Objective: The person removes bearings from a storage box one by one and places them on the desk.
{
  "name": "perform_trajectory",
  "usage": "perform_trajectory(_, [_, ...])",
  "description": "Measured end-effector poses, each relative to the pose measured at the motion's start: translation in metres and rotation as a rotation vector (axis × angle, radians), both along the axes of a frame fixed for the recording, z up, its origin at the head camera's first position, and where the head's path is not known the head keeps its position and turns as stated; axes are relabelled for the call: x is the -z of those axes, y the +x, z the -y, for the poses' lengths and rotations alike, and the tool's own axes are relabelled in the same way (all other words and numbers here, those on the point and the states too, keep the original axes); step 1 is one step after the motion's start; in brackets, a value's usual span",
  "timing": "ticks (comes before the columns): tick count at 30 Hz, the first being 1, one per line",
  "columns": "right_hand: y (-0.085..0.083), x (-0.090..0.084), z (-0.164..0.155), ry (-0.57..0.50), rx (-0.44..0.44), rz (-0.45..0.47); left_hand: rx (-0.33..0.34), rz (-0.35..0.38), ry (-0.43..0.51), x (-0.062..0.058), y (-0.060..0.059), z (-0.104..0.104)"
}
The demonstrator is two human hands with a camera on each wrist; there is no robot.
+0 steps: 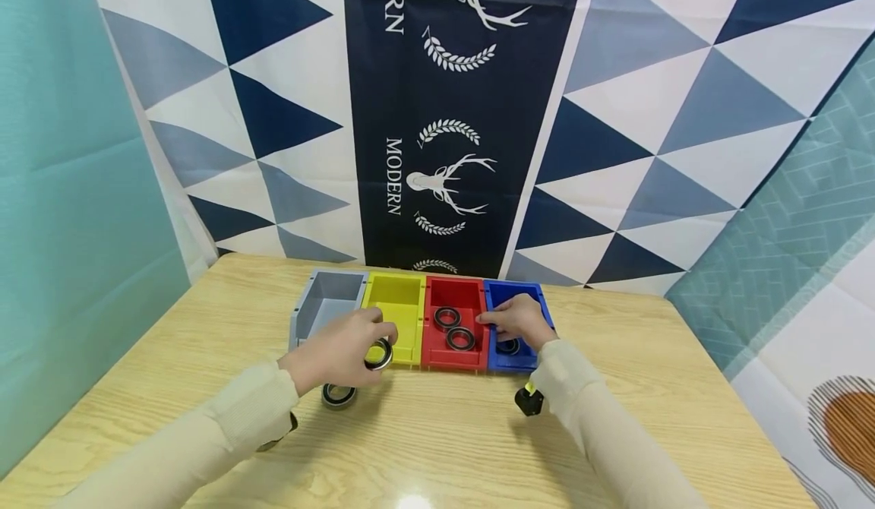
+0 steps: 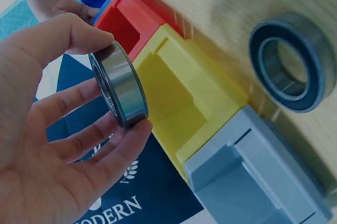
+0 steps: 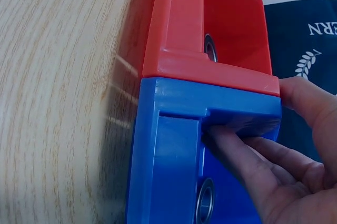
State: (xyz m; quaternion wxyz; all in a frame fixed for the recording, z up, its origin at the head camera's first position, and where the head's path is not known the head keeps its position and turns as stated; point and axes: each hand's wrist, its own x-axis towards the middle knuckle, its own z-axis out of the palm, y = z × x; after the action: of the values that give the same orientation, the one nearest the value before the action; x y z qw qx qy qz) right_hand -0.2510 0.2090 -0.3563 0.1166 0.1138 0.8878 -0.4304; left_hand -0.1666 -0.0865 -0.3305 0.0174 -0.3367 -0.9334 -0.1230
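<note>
My left hand (image 1: 338, 348) pinches a ball bearing (image 2: 125, 84) by its rim between thumb and fingertips, near the front of the yellow bin (image 1: 395, 311). Another bearing (image 1: 338, 404) lies on the table below that hand. At the blue bin (image 3: 176, 155), my right hand (image 1: 518, 319) grips the side wall beside the red bin (image 3: 184, 40), thumb on the wall's upper edge and fingers inside. A bearing (image 3: 199, 208) is in the blue bin, close to those fingers. Two bearings, one (image 1: 447, 309) behind the other (image 1: 461, 348), lie in the red bin.
A grey bin (image 1: 331, 296) stands at the left end of the row, beside the yellow one. The bins stand side by side on a wooden table (image 1: 437, 448), close to a patterned cloth (image 1: 437, 114) hanging behind. A small black device (image 1: 529, 400) shows under my right wrist.
</note>
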Motion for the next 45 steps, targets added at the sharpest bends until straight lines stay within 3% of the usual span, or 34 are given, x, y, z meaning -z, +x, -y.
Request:
perform_trajectory(10, [0.004,-0.003,-0.003,0.034,0.004,0.020,0.054,0.069,0.064,0.017,0.027,0.006])
perform_trajectory(24, [0.005,0.010,-0.002,0.002,-0.005,0.006,0.050,0.164,-0.005,0.041,0.056,0.028])
perform_trajectory(31, [0.004,0.007,0.000,-0.006,0.001,0.011,0.065,0.235,-0.021,0.049,0.060,0.040])
perform_trajectory(39, [0.001,0.005,0.000,-0.013,0.006,0.010,0.080,0.199,-0.015,0.054,0.058,0.047])
perform_trajectory(45, [0.001,0.004,0.000,0.007,0.005,0.009,0.070,0.212,-0.012,0.055,0.056,0.050])
